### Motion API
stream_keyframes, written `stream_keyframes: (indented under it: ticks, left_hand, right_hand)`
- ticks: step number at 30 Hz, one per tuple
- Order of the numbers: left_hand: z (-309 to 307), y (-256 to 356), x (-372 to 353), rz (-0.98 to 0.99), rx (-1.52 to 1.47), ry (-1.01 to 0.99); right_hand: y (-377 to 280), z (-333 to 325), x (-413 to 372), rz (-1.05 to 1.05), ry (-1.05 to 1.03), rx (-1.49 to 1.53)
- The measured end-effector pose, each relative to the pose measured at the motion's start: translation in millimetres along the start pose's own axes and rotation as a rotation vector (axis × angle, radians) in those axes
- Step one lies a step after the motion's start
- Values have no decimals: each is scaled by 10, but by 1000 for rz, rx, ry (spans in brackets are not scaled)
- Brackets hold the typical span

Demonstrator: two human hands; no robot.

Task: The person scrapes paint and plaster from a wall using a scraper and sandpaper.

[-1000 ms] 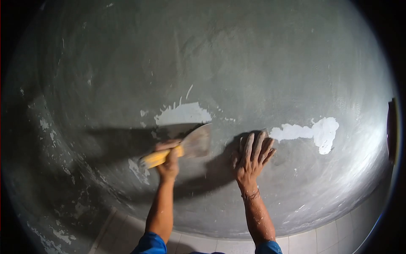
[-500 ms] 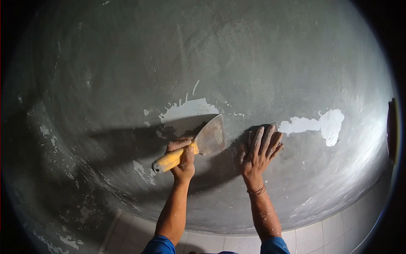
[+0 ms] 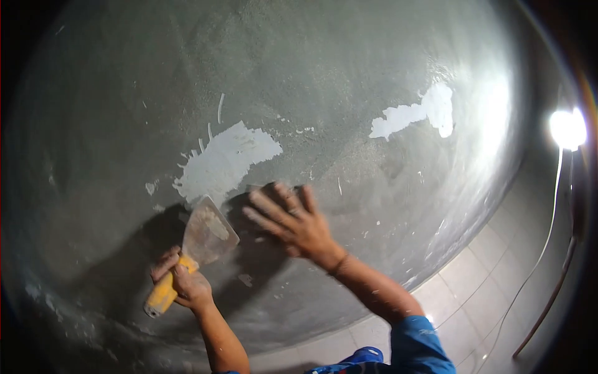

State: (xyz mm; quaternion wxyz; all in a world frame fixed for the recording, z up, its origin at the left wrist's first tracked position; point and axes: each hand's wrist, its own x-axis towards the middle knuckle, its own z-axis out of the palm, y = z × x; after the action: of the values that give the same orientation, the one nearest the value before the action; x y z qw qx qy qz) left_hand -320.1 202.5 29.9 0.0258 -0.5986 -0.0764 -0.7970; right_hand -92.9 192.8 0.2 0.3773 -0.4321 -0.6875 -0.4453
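My left hand (image 3: 187,283) is wrapped round the yellow handle of a putty knife (image 3: 208,234). Its broad, stained metal blade points up toward the grey wall (image 3: 349,56), just below a ragged white patch (image 3: 227,159). Fingers spread and dusty, my right hand (image 3: 296,224) is held at the wall to the right of the blade, slightly blurred. A dark edge shows by its fingertips, partly hidden behind them. Farther right on the wall is a second white patch (image 3: 414,115).
A bright lamp (image 3: 568,129) with a hanging white cable (image 3: 545,249) stands at the right. Pale floor tiles (image 3: 479,274) run along the foot of the wall. A brown pole (image 3: 551,299) leans near the lamp.
The view has swung to the right, bringing the lamp into sight. My right hand has moved left, below the larger white patch. The putty knife has tilted with its blade more upward.
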Motion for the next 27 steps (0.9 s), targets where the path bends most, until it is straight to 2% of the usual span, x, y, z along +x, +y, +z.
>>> stream_keyframes:
  ticks: [2,3,6,7,8,9,10,12,14,17,18,21,22,23,25,27]
  left_hand:
    - [-94,-148,5,54,-2,-83]
    - [-117,-173,46,63,-31,-134]
    - [-103,-185,111,63,-47,-208]
    - [-118,-213,120,88,-37,-224]
    - [-107,-239,124,88,-61,-233]
    - [-127,-232,93,41,-69,-179]
    - [-160,-231,67,-8,-76,-132]
    - [-196,-272,37,-9,-90,-152]
    - [-181,-276,1,-76,-88,-124]
    - [-212,-309,-69,-68,-52,-129]
    - [-204,-341,-93,-64,-68,-124]
    - [-284,-309,-153,-135,-125,-145]
    - [-259,-333,-167,-132,-141,-148]
    - [-212,-371,-207,-83,-132,-146]
    - [-293,-350,-167,-32,-36,-195]
    - [-211,-423,-174,-13,-60,-185]
  right_hand:
    - [602,-167,12,276,-41,-172]
    - [662,-163,167,285,-30,-192]
    - [692,-188,352,786,434,-14]
    - [282,-12,264,763,373,66]
    - [-231,112,103,708,184,83]
    - [-544,368,-102,566,178,38]
    - [-517,273,-156,546,102,78]
    - [-170,-24,236,555,79,-29]
    - [366,-311,725,545,203,-52]
    - [293,-216,721,636,271,-70]
    - [-22,-110,444,641,104,-103]
    - [-1118,631,-647,663,84,69]
    - [-1126,620,-719,618,92,44]
    - [-838,511,-548,602,108,40]
    - [-255,-38,102,626,64,61]
    - [396,-183,447,638,271,-16]
